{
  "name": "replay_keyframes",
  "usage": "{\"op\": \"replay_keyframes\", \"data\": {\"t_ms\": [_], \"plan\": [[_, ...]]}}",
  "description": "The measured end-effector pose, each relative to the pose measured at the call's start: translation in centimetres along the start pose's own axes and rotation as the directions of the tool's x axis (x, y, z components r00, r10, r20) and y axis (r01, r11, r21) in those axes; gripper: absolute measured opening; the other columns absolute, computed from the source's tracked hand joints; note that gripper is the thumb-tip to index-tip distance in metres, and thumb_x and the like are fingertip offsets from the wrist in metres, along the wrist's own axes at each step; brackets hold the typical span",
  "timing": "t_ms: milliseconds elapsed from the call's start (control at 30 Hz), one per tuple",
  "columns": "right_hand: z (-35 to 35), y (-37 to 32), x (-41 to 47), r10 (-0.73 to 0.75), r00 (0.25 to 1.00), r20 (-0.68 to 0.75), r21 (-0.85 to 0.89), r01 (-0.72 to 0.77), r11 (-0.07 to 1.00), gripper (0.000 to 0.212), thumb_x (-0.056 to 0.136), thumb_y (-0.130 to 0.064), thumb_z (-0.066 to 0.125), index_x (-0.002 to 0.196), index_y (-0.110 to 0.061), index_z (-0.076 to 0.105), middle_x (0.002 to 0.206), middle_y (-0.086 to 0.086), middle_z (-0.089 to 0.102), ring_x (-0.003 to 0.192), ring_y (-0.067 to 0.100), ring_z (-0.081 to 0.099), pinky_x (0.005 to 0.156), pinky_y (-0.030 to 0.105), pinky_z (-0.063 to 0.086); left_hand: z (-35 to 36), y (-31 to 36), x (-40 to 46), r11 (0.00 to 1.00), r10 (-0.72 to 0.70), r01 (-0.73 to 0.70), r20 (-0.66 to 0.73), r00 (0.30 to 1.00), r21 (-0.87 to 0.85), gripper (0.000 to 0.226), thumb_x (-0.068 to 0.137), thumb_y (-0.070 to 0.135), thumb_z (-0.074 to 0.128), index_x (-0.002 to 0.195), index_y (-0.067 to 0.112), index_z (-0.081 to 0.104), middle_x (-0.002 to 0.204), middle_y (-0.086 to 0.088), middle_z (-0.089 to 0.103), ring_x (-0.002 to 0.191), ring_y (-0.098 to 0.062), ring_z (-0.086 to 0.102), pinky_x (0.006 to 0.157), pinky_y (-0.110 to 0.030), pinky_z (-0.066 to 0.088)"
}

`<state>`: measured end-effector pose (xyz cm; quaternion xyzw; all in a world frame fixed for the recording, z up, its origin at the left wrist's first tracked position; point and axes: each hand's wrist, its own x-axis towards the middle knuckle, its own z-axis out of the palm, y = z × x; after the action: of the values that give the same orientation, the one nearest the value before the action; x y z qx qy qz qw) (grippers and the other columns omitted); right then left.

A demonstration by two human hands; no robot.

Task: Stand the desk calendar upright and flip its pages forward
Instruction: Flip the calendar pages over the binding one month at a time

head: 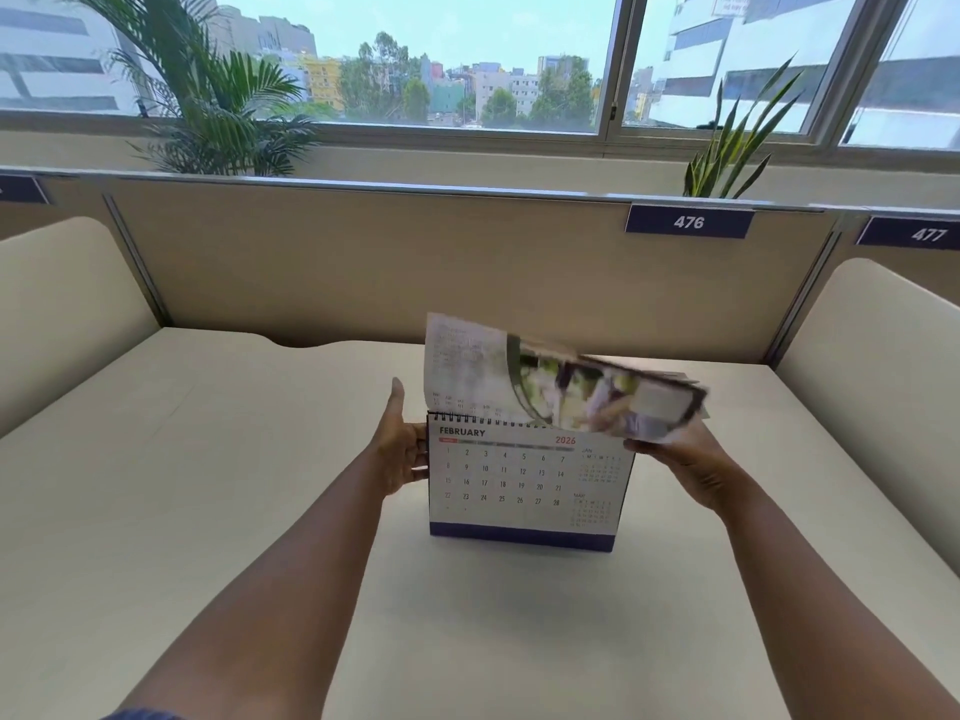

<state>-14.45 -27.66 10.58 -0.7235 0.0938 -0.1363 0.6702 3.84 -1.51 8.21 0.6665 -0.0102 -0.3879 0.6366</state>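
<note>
Fingers (641,445) of the right hand (691,467) pinch a lifted, blurred page (561,387); left hand (400,446) grips the calendar (519,485) at its left edge. It stands upright mid-tabletop (208,459), showing February 2026.

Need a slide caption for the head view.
Left hand steadies upright desk calendar; right hand flips page past February.

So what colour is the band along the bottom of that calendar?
Dark blue, across the foot of the desk calendar, below the white February page; the head view shows it.
</note>
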Motion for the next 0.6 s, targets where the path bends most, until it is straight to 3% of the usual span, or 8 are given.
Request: {"op": "replay_keyframes", "data": {"t_ms": [100, 233, 267, 333, 400, 500, 600], "plan": [[-0.1, 0.1, 0.0, 0.055, 0.998, 0.005, -0.031, -0.055, 0.998, 0.046, 0.071, 0.004, 0.069, 0.104, -0.027, 0.063, 0.081, -0.006, 0.077, 0.107, 0.003, 0.057, 0.069, 0.022, 0.055, -0.4, 0.1, 0.0, 0.999, -0.022, 0.024, 0.057, 0.998, -0.04, 0.099, 0.071, 0.084, 0.007, 0.075, 0.007, 0.069, 0.082, -0.012, 0.072, 0.083, -0.029, 0.066, 0.083, -0.038, 0.045], [0.0, 0.4, -0.5, 0.101, 0.995, -0.005, -0.066, -0.101, 0.993, 0.04, 0.075, 0.012, 0.062, 0.107, -0.012, 0.064, 0.078, -0.002, 0.077, 0.095, 0.018, 0.068, 0.058, 0.025, 0.059, -0.5, 0.1, 0.3, 1.0, -0.007, 0.007, 0.044, 0.999, 0.008, 0.093, 0.071, 0.084, 0.012, 0.083, 0.007, 0.063, 0.11, -0.021, 0.06, 0.103, -0.034, 0.057, 0.108, -0.043, 0.035], [0.1, 0.6, -0.5, 0.103, 0.995, -0.015, -0.076, -0.104, 0.992, 0.04, 0.075, 0.013, 0.06, 0.108, -0.009, 0.064, 0.077, -0.001, 0.077, 0.091, 0.018, 0.069, 0.057, 0.025, 0.059, -0.4, 0.1, 0.3, 1.0, -0.001, 0.001, 0.039, 0.999, 0.015, 0.09, 0.072, 0.083, 0.016, 0.083, 0.007, 0.063, 0.107, -0.02, 0.062, 0.101, -0.034, 0.058, 0.105, -0.043, 0.038], [0.3, 0.7, -0.6, 0.098, 0.995, -0.026, -0.077, -0.099, 0.992, 0.039, 0.077, 0.016, 0.057, 0.107, -0.008, 0.063, 0.073, -0.001, 0.077, 0.086, 0.013, 0.071, 0.058, 0.023, 0.058, -0.3, 0.2, 0.1, 0.998, 0.011, -0.012, 0.024, 1.0, 0.057, 0.08, 0.074, 0.08, 0.023, 0.076, 0.011, 0.063, 0.088, -0.012, 0.067, 0.085, -0.029, 0.063, 0.084, -0.038, 0.046], [0.4, 1.0, -0.5, 0.09, 0.996, -0.024, -0.07, -0.092, 0.993, 0.038, 0.077, 0.016, 0.056, 0.103, -0.011, 0.064, 0.07, -0.001, 0.076, 0.086, 0.012, 0.07, 0.06, 0.023, 0.058, -0.1, 0.3, -0.1, 0.993, 0.023, -0.025, 0.023, 0.999, 0.117, 0.068, 0.076, 0.075, 0.033, 0.072, 0.015, 0.064, 0.077, -0.007, 0.066, 0.075, -0.024, 0.062, 0.075, -0.034, 0.045], [0.4, 1.2, -0.6, 0.099, 0.994, -0.04, -0.009, -0.099, 0.995, 0.04, 0.078, 0.018, 0.051, 0.094, -0.016, 0.067, 0.073, -0.002, 0.076, 0.095, 0.018, 0.066, 0.066, 0.028, 0.059, 0.3, 0.0, -0.1, 0.98, 0.057, -0.058, 0.007, 0.998, 0.188, 0.05, 0.076, 0.066, 0.048, 0.076, 0.019, 0.063, 0.08, -0.005, 0.068, 0.084, -0.025, 0.064, 0.088, -0.038, 0.046], [-0.2, 1.6, -0.6, 0.115, 0.979, -0.168, 0.27, -0.066, 0.96, 0.041, 0.082, 0.013, 0.037, 0.09, -0.016, 0.065, 0.06, -0.004, 0.072, 0.108, 0.021, 0.059, 0.087, 0.039, 0.048, 0.4, -0.3, 0.2, 0.98, 0.081, -0.075, -0.025, 0.996, 0.187, 0.043, 0.077, 0.059, 0.054, 0.079, 0.018, 0.063, 0.081, -0.006, 0.068, 0.084, -0.025, 0.063, 0.084, -0.037, 0.046]]}}
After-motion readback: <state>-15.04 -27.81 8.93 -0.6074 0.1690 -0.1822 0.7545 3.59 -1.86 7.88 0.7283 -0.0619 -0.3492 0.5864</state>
